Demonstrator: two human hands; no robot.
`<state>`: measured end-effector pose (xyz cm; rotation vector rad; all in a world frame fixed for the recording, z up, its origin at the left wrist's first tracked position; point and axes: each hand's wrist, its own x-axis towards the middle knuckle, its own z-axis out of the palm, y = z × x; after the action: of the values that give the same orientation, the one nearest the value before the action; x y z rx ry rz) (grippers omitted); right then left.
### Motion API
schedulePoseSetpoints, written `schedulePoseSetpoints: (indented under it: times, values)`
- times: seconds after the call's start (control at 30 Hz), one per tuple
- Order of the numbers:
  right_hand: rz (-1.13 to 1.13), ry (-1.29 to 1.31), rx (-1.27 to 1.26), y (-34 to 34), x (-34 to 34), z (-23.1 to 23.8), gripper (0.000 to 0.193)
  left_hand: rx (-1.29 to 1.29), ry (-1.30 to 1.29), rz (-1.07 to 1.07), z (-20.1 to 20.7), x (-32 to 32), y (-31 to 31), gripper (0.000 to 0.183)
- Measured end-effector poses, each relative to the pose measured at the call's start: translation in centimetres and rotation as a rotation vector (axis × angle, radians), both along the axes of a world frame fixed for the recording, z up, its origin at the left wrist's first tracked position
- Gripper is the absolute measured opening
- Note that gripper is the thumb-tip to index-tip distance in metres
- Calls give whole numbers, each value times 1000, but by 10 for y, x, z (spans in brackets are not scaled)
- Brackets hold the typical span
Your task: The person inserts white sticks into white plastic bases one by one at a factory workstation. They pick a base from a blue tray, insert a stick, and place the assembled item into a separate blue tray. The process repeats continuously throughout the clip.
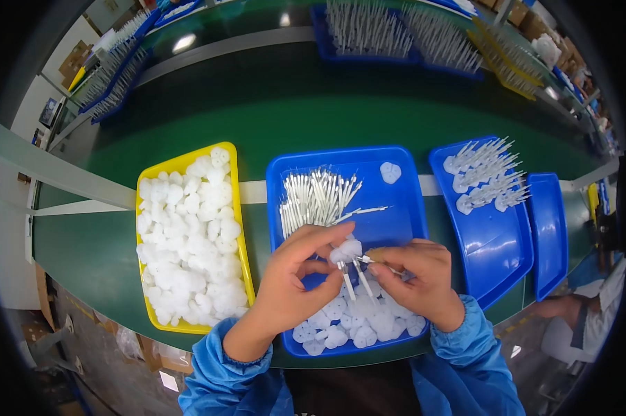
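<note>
Over the middle blue tray (403,208), my left hand (292,281) pinches a white translucent plastic disc (347,249) with a lobed edge. Two thin white sticks (361,279) hang down from that disc. At the disc's right side, my right hand (420,277) is closed on another thin white stick (368,259), its end close to the disc. Beyond my hands, the tray holds a heap of loose white sticks (313,197) and a lone disc (390,172). Many flat discs (361,329) lie at its near end, partly hidden beneath my hands.
A yellow tray (240,236) heaped with white discs (188,243) stands at left. At right, a blue tray (493,256) carries discs with sticks upright in them (489,173), beside a narrower blue tray (548,236). Filled trays line the green table's (257,104) far side. A person's arm (562,310) shows at far right.
</note>
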<state>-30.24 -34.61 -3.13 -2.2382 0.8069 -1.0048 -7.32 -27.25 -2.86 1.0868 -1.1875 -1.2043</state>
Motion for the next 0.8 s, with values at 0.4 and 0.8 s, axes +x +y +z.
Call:
schedulePoseSetpoints:
  times: [0.4, 0.8]
  values:
    - [49, -74, 393, 8, -3, 0, 20, -101, -246, 146, -4, 1, 7, 56]
    - [66, 65, 246, 7, 0, -1, 9, -185, -425, 119, -5, -3, 5, 45]
